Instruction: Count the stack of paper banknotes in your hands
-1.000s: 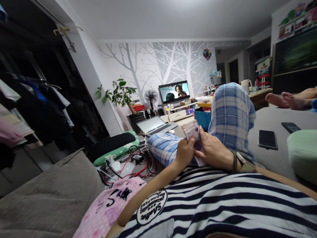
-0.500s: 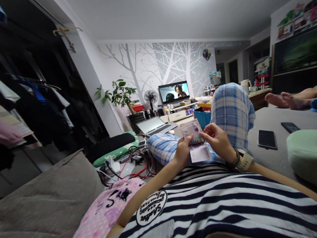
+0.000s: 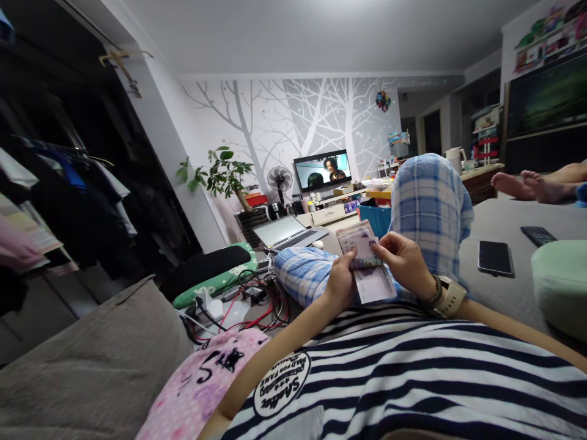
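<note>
A stack of banknotes (image 3: 362, 247) is held over my lap, pale purple on top with pinkish edges behind. My left hand (image 3: 342, 278) grips its left side, thumb lying across the face of the notes. At the upper right edge, the thumb and fingers of my right hand (image 3: 403, 253) pinch the corner of a note. Below the hands a paler part of the notes (image 3: 375, 286) hangs down toward my striped shirt. My left fingers behind the stack are hidden. A beige watch (image 3: 452, 298) and a dark bracelet are on my right wrist.
My raised knee (image 3: 428, 195) in plaid trousers stands behind my right hand. A laptop (image 3: 288, 232) sits ahead to the left, tangled cables (image 3: 263, 302) nearer. To the right lie a phone (image 3: 495, 258), a remote (image 3: 539, 236) and a green cushion (image 3: 562, 281); another person's feet (image 3: 527, 185) rest beyond.
The top note has shifted within the stack, and the lower paler part has swung slightly right. My right hand has moved a little right and down, still pinching at the edge.
</note>
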Motion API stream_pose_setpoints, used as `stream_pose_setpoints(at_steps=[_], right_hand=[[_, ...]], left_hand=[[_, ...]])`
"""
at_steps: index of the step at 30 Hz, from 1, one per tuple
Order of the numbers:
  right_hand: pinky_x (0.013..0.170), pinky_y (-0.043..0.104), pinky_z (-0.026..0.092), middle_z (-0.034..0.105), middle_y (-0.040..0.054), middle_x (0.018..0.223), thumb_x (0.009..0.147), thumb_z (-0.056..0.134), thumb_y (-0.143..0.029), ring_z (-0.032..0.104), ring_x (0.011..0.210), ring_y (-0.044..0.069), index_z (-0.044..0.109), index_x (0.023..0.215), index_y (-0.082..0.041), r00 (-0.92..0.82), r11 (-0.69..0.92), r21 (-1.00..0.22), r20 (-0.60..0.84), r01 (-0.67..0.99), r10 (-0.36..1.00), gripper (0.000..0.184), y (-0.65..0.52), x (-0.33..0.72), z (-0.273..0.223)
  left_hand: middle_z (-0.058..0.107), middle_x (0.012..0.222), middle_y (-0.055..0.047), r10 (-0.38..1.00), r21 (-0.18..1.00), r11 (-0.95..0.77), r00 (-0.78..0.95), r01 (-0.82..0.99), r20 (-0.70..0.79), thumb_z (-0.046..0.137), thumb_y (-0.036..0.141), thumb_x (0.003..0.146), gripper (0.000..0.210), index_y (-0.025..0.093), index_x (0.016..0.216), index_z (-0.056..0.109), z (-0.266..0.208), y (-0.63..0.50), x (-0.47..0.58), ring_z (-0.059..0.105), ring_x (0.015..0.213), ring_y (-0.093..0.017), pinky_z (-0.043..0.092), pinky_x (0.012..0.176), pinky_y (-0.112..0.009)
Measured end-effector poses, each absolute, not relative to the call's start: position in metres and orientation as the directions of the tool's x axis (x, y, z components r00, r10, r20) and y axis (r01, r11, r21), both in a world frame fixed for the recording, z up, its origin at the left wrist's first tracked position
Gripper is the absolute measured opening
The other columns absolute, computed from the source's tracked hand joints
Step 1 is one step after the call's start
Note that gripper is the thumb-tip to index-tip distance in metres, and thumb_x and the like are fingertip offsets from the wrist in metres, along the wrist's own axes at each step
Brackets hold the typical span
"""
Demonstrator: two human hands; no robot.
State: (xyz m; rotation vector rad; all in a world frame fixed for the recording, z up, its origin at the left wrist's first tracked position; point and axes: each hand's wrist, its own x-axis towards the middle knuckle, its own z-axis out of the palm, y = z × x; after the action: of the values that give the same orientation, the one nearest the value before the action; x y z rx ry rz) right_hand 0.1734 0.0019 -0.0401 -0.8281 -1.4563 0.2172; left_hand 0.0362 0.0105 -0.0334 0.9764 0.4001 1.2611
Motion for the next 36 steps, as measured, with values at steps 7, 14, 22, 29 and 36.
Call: stream_pose_setpoints(at_steps=[7,14,22,29,36], right_hand=[[0.055,0.025,0.037,0.055,-0.0013,0.062,0.088,0.056,-0.042,0.047,0.056,0.012,0.055,0.072,-0.020,0.152,0.709,-0.499,0.856,0.498,0.495,0.027,-0.011,0.170,-0.039],[0.056,0.025,0.039,0.056,-0.0015,0.063,0.088,0.056,-0.040,0.048,0.057,0.013,0.055,0.073,-0.021,0.143,0.731,-0.469,0.874,0.496,0.464,0.024,-0.013,0.169,-0.040],[0.057,0.025,0.042,0.058,-0.0006,0.066,0.089,0.055,-0.038,0.050,0.059,0.013,0.060,0.079,-0.021,0.071,0.768,-0.437,0.885,0.467,0.460,0.020,-0.015,0.169,-0.040],[0.061,0.026,0.044,0.061,0.0006,0.070,0.091,0.052,-0.038,0.052,0.063,0.014,0.062,0.080,-0.021,0.047,0.788,-0.424,0.890,0.446,0.453,0.022,-0.015,0.170,-0.039],[0.060,0.026,0.041,0.058,-0.0001,0.068,0.093,0.049,-0.038,0.051,0.062,0.014,0.062,0.078,-0.021,0.035,0.806,-0.414,0.896,0.423,0.442,0.026,-0.017,0.171,-0.038]], left_hand=[[0.074,0.092,-0.012,0.922,0.769,0.143,0.367,-0.623,0.126,0.059,0.034,0.080,0.034,0.012,0.103,0.068,-0.025,0.004,0.037,0.069,0.092,-0.030,0.052,0.090,-0.046],[0.074,0.089,-0.010,0.935,0.758,0.126,0.332,-0.640,0.125,0.056,0.034,0.080,0.030,0.013,0.098,0.069,-0.022,0.005,0.035,0.069,0.089,-0.028,0.052,0.088,-0.044],[0.073,0.087,-0.009,0.934,0.775,0.071,0.314,-0.628,0.169,0.055,0.035,0.079,0.032,0.014,0.100,0.067,-0.021,0.007,0.035,0.069,0.083,-0.026,0.055,0.081,-0.040],[0.073,0.087,-0.008,0.924,0.792,0.034,0.322,-0.609,0.208,0.058,0.035,0.079,0.033,0.014,0.103,0.067,-0.020,0.006,0.034,0.069,0.081,-0.025,0.055,0.080,-0.039],[0.073,0.088,-0.008,0.920,0.798,0.022,0.325,-0.603,0.220,0.059,0.037,0.078,0.035,0.014,0.104,0.067,-0.020,0.005,0.035,0.069,0.082,-0.026,0.055,0.080,-0.040]])
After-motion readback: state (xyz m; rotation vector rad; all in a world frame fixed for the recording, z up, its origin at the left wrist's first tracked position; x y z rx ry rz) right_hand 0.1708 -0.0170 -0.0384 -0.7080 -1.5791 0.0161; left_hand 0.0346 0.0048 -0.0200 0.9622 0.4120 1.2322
